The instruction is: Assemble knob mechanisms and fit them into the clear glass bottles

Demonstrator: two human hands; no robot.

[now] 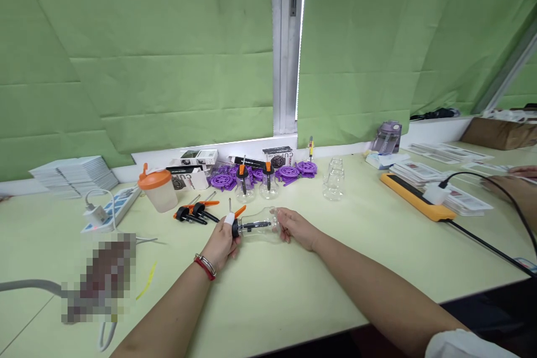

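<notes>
A clear glass cup (263,227) lies on its side on the pale green table (293,285), held between both hands. My left hand (222,241), with a white-taped fingertip and a red bracelet at the wrist, is closed on the black and orange pump handle (238,227) fitted into the cup's neck. My right hand (296,228) is closed around the cup's wide end. Two more clear cups (257,185) with orange-black pumps stand upright just behind.
Loose orange-black pump handles (196,212), an orange-lidded beaker (158,190), purple plastic wheels (289,171), boxes and stacked glass cups (334,180) sit behind. A power strip (111,208) lies left, an orange one (415,196) right. Another person's hand (518,179) reaches in far right.
</notes>
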